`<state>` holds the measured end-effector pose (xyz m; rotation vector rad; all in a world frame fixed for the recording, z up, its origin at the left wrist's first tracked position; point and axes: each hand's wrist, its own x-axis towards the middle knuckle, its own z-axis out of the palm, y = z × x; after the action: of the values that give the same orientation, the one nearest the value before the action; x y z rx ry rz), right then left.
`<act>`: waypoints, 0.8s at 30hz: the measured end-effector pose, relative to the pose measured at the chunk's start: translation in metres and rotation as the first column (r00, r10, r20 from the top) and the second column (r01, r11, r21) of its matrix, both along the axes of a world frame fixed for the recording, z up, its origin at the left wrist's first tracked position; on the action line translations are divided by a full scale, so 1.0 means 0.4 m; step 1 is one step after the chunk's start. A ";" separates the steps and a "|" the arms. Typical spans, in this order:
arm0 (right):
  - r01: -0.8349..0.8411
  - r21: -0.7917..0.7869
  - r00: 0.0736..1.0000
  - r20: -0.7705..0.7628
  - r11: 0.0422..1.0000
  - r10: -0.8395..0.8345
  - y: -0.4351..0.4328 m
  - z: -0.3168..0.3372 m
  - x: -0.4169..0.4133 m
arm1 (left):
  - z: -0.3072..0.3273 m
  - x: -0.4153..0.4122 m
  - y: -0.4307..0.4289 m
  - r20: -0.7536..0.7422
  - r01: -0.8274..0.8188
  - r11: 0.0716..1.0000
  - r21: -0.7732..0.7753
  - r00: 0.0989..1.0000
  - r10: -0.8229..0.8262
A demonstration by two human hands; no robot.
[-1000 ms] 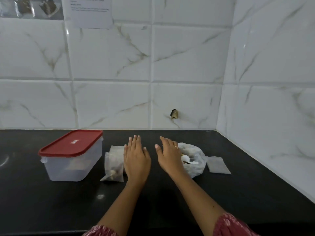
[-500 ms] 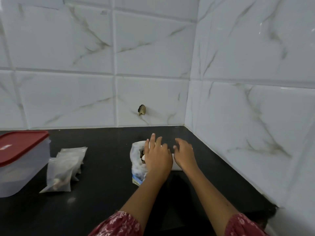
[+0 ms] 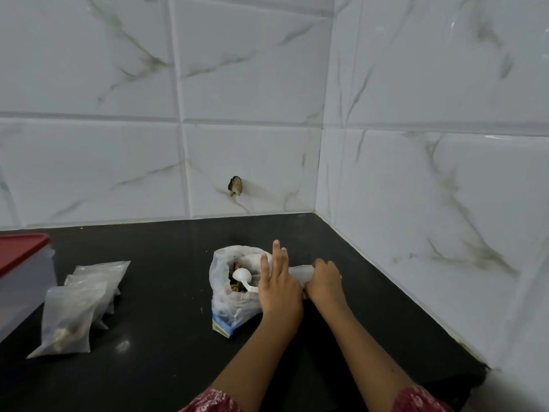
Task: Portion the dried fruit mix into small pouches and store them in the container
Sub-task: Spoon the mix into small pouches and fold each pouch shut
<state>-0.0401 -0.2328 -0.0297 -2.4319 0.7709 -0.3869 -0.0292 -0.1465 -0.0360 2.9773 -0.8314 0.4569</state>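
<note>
a thin crinkled bag [image 3: 225, 310] sits open, holding dried fruit mix [image 3: 234, 286] and a white spoon [image 3: 241, 275]. at its three o'clock the left hand [image 3: 279, 291] rests straight-fingered against it; the right hand [image 3: 324, 282] grips a clear pouch [image 3: 298, 272]. filled pouches [image 3: 71, 313] and the red-lidded container [image 3: 20, 281] lie at nine o'clock.

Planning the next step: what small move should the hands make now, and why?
Probably lift the empty pouch and open its mouth: the right hand grips it, the left hand lies beside it, and the spoon sits in the fruit bag.
</note>
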 end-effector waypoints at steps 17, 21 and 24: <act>-0.171 0.188 0.897 0.436 0.967 0.074 0.034 0.089 -0.010 | 0.096 0.034 0.080 -0.042 -0.089 0.783 -0.616 0.996 0.080; -0.033 -0.127 0.860 0.502 0.991 0.093 0.092 0.101 -0.006 | 0.107 0.052 0.147 -0.008 -0.048 0.708 -0.704 0.998 0.060; 0.046 -0.351 0.837 0.525 0.935 0.156 0.139 0.111 -0.005 | 0.110 0.058 0.198 0.011 -0.007 0.637 -0.771 1.000 0.024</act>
<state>-0.0421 -0.1773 0.0149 -2.4490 0.3935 -1.2287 -0.0058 -0.0674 0.0078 2.1644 -0.4287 0.6430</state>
